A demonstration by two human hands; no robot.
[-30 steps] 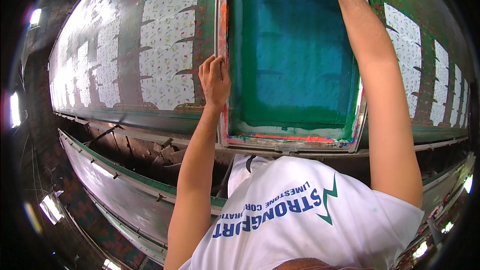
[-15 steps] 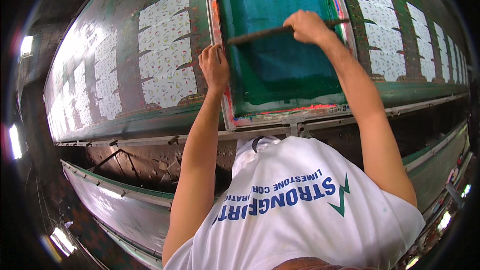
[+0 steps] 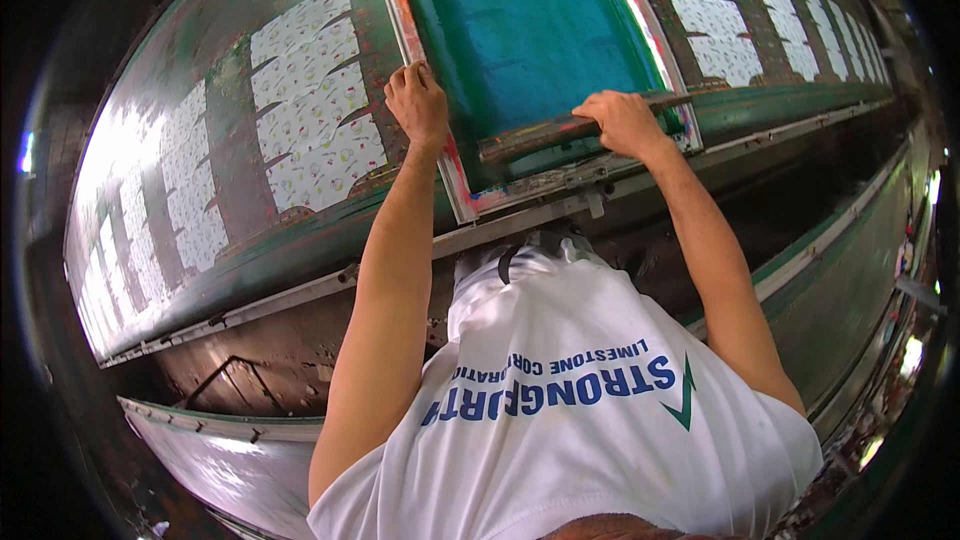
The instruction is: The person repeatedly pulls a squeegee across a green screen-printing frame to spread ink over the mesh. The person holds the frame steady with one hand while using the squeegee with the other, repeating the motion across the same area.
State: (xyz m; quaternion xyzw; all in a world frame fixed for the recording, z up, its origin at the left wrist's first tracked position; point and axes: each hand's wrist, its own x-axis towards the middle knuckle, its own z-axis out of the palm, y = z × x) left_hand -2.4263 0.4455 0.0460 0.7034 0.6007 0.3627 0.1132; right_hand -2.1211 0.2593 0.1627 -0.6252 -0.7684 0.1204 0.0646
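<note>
a: any writing?
b: two lines of blue lettering (image 3: 575,398) and one green zigzag (image 3: 683,402), on one white shirt (image 3: 560,470) at the near side of the screen frame (image 3: 397,12).
a: and the hands?
b: two. the right hand (image 3: 622,124) is gripping one long bar (image 3: 530,141) spanning the frame's near end. the left hand (image 3: 416,108) curls at its left side; i cannot tell if it grips. patterned white panels (image 3: 310,130) flank the frame.
</note>
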